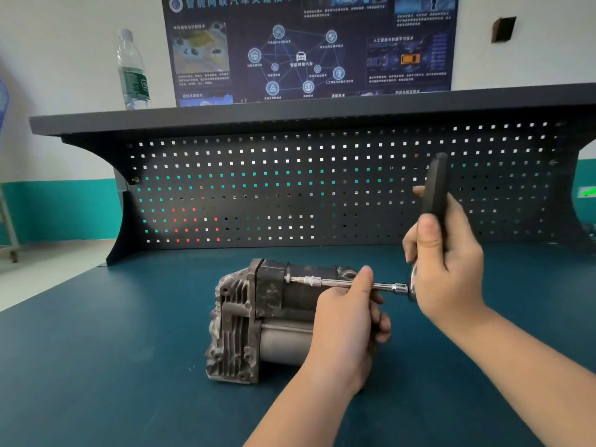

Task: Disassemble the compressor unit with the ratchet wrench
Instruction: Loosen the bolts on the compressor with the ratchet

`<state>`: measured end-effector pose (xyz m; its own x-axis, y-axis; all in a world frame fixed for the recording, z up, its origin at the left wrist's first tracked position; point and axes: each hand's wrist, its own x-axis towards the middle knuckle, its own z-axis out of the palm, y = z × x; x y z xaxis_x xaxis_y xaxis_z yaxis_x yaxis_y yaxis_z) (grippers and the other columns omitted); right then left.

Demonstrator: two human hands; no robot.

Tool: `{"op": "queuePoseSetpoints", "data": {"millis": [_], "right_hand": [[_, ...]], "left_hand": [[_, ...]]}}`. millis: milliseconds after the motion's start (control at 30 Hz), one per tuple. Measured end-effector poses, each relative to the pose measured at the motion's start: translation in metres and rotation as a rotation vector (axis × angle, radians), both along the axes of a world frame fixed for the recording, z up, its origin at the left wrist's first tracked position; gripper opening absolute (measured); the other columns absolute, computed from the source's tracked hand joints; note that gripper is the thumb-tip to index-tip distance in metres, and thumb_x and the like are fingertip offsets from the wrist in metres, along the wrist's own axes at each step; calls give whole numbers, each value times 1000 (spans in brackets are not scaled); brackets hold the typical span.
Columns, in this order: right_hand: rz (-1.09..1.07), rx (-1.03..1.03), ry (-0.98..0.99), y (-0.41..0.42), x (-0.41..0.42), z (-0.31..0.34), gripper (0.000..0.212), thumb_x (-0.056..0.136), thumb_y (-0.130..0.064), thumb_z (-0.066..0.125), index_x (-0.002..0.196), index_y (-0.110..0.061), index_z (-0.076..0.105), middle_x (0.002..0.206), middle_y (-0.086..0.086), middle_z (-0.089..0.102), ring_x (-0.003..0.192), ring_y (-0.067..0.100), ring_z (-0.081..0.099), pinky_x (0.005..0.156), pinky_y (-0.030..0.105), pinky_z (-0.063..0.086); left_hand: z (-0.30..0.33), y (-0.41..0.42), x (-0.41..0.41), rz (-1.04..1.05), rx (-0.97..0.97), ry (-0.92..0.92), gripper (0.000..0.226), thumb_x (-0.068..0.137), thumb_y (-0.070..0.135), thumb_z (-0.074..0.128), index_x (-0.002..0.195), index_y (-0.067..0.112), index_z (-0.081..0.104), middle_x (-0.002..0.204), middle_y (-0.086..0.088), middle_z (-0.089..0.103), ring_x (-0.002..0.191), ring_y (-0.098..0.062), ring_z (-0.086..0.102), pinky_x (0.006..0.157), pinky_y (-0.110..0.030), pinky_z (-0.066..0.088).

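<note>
Two hands work a compressor unit on a teal bench: left hand steadies the extension bar w/ curled fingers, right hand clamps the ratchet wrench handle upright.

Grimy grey cast-metal compressor unit with finned end and silver cylinder lies on its side on the bench. Black-handled chrome ratchet wrench stands handle-up, its horizontal extension bar seated on the unit's top bolt.
</note>
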<state>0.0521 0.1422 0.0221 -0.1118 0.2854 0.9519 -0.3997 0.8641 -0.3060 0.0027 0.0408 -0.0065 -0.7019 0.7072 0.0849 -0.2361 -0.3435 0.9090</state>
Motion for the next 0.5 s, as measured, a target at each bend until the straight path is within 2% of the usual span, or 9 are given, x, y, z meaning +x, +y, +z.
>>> {"op": "queuePoseSetpoints", "data": {"millis": [67, 100, 167, 233, 267, 300, 367, 433, 500], "right_hand": [[-25, -322, -130, 4, -5, -1, 24, 102, -28, 37, 104, -16, 57, 48, -4, 44, 48, 8, 42, 52, 15, 38], [13, -558, -245, 8, -9, -1, 27, 101, -30, 39, 101, -12, 59, 47, -5, 46, 46, 11, 41, 49, 21, 38], [237, -1067, -446, 13, -14, -3, 32, 99, -33, 45, 99, -5, 59, 50, -1, 46, 41, 13, 39, 43, 24, 33], [385, -1293, -451, 12, -17, -5, 30, 98, -31, 49, 98, -3, 57, 53, -1, 44, 36, 10, 38, 37, 20, 30], [371, -1232, -397, 11, -16, -6, 30, 98, -30, 48, 98, -1, 57, 51, -1, 43, 36, 11, 38, 38, 21, 30], [298, -1046, -303, 11, -16, -6, 31, 99, -29, 46, 100, -1, 58, 49, -2, 44, 39, 12, 38, 41, 24, 31], [84, -458, -86, 5, -8, 1, 25, 101, -27, 40, 105, -9, 58, 47, -2, 43, 45, 9, 41, 48, 21, 36], [46, 7, 29, 1, -1, 2, 27, 102, -28, 34, 119, -14, 50, 54, 0, 42, 49, 5, 43, 52, 13, 37], [48, 97, 49, 1, 0, -3, 30, 101, -31, 33, 123, -15, 46, 57, -1, 43, 49, 4, 43, 53, 12, 37]], "left_hand": [[-1, 1, -1, 12, -5, 0, 37, 95, 25, 53, 64, 7, 45, 37, 2, 34, 31, -11, 36, 35, -14, 26], [-2, 1, -1, 18, -4, 1, 37, 95, 24, 52, 63, 7, 45, 37, 2, 34, 31, -11, 36, 35, -13, 25], [-2, 2, -1, 25, 4, -2, 37, 95, 24, 52, 62, 8, 46, 37, 2, 34, 31, -11, 36, 35, -13, 25], [-3, 2, -1, 24, 1, 4, 37, 95, 25, 52, 63, 8, 46, 37, 2, 34, 31, -12, 37, 35, -14, 26], [-4, 2, -1, 22, -2, 9, 37, 95, 25, 52, 63, 8, 46, 37, 2, 34, 31, -12, 37, 35, -14, 26], [-4, 2, -1, 17, -3, 13, 37, 95, 26, 52, 64, 8, 46, 37, 2, 34, 31, -12, 37, 35, -15, 27], [-3, 1, -1, -1, -5, 27, 38, 95, 30, 52, 64, 8, 46, 37, 2, 33, 32, -12, 37, 35, -15, 27], [-2, 1, -1, -20, 13, 34, 40, 95, 33, 52, 63, 9, 46, 37, 2, 32, 32, -12, 37, 36, -15, 27], [-2, 1, 0, -21, 39, 12, 39, 95, 30, 52, 63, 9, 45, 38, 3, 32, 32, -11, 36, 36, -15, 27]]}}
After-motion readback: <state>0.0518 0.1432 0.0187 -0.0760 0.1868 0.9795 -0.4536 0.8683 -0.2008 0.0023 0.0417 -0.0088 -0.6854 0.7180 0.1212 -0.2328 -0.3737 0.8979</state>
